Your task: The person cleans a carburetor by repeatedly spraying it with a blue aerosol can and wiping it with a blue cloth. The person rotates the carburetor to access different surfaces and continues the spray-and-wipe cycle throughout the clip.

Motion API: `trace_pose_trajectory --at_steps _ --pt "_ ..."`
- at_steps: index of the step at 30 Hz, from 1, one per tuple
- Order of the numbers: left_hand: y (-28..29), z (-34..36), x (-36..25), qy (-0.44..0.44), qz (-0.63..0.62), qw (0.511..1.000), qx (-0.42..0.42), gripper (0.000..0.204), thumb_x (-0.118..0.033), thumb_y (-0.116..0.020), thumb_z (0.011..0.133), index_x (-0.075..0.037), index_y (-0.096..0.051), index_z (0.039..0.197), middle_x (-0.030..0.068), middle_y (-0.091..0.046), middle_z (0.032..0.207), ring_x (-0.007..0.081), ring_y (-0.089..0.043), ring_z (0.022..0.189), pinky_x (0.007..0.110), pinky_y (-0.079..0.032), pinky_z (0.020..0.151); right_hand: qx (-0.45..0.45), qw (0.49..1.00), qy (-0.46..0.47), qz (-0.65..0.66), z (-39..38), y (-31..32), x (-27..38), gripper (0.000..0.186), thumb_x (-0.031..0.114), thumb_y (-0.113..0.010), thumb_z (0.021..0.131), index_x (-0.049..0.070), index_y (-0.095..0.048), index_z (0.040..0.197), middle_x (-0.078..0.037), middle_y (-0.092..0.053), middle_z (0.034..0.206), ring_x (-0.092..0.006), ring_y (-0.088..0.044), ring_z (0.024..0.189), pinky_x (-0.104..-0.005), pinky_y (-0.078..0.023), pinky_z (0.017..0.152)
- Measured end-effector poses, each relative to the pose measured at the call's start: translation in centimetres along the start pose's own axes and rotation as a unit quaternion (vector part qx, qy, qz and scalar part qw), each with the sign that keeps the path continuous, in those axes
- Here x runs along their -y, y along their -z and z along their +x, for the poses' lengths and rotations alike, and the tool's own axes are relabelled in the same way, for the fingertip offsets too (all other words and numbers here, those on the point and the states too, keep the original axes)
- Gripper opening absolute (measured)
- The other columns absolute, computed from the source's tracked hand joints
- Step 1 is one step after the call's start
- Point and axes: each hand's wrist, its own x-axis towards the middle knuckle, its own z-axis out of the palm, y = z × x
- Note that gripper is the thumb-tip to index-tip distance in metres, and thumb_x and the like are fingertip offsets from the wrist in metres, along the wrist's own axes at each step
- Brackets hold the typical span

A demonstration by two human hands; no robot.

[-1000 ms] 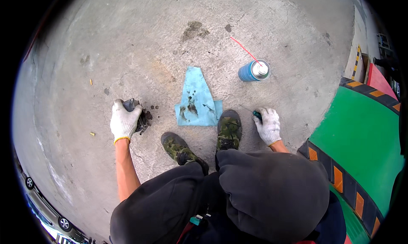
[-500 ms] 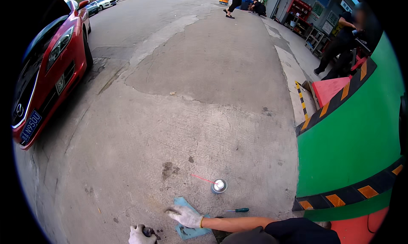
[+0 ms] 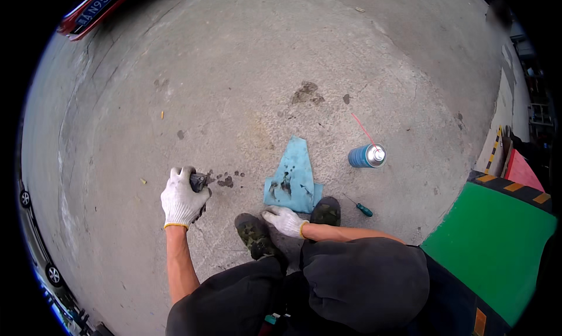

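Your left hand (image 3: 180,203) is holding the dark part (image 3: 199,181) in curled fingers beside dark floor spots (image 3: 226,181); any grime could be making it slip. Your right hand (image 3: 285,220) is resting near the blue cloth (image 3: 295,181), fingers loosely extended; whether they're gripping, I cannot tell.

The gloves (image 3: 178,201) look knitted, the cloth (image 3: 298,166) matt, the can's top (image 3: 377,155) shiny metal — the concrete ground (image 3: 234,72) rough.
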Motion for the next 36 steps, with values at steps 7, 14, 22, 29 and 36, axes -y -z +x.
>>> trace_pose_trajectory --at_steps 7,14,22,29,36 --pt "-0.6 -1.3 2.9 0.040 -0.026 0.999 0.014 0.054 -0.036 -0.080 0.075 -0.011 -0.069 0.121 0.0157 -0.066 0.120 0.0386 -0.071 0.105 0.047 -0.058 0.090 0.045 0.992 -0.087 0.075 -2.6 -2.4 -0.3 0.051 0.032 -0.058 0.103 -0.004 -0.062 0.138 -0.023 -0.067 0.138 -0.0359 -0.062 0.131 -0.0396 -0.046 0.109" --pt "-1.9 0.5 1.9 0.061 -0.044 0.997 -0.001 0.053 -0.035 -0.080 0.074 -0.014 -0.069 0.121 0.0149 -0.064 0.118 0.0366 -0.070 0.107 0.047 -0.058 0.090 0.123 0.984 -0.118 0.060 -3.7 -0.8 1.0 0.058 0.025 -0.061 0.103 -0.009 -0.051 0.149 -0.022 -0.062 0.146 -0.0271 -0.058 0.133 -0.0359 -0.043 0.113" --pt "-2.4 2.2 1.8 0.078 -0.046 0.996 -0.001 0.058 -0.037 -0.077 0.075 -0.013 -0.068 0.127 0.0151 -0.066 0.124 0.0370 -0.069 0.112 0.045 -0.056 0.097 0.203 0.976 -0.074 0.039 -11.1 9.2 3.4 0.055 0.025 -0.057 0.107 -0.001 -0.048 0.155 -0.017 -0.054 0.156 -0.0272 -0.053 0.142 -0.0373 -0.040 0.120" --pt "-2.9 2.4 3.3 0.067 -0.026 0.996 -0.057 0.058 -0.039 -0.078 0.075 -0.014 -0.069 0.126 0.0149 -0.065 0.122 0.0361 -0.071 0.107 0.046 -0.058 0.092 -0.025 0.943 0.000 0.332 -17.8 15.2 4.0 0.057 0.030 -0.050 0.113 -0.006 -0.040 0.156 -0.024 -0.051 0.156 -0.0326 -0.049 0.146 -0.0457 -0.041 0.122" --pt "-1.8 0.9 4.3 0.061 0.001 0.998 -0.034 0.059 -0.041 -0.077 0.076 -0.013 -0.069 0.127 0.0163 -0.066 0.125 0.0360 -0.070 0.111 0.045 -0.057 0.094 0.078 0.943 -0.030 0.321 -3.1 2.0 2.6 0.053 0.032 -0.059 0.110 -0.003 -0.053 0.149 -0.013 -0.061 0.146 -0.0210 -0.056 0.135 -0.0356 -0.044 0.115"
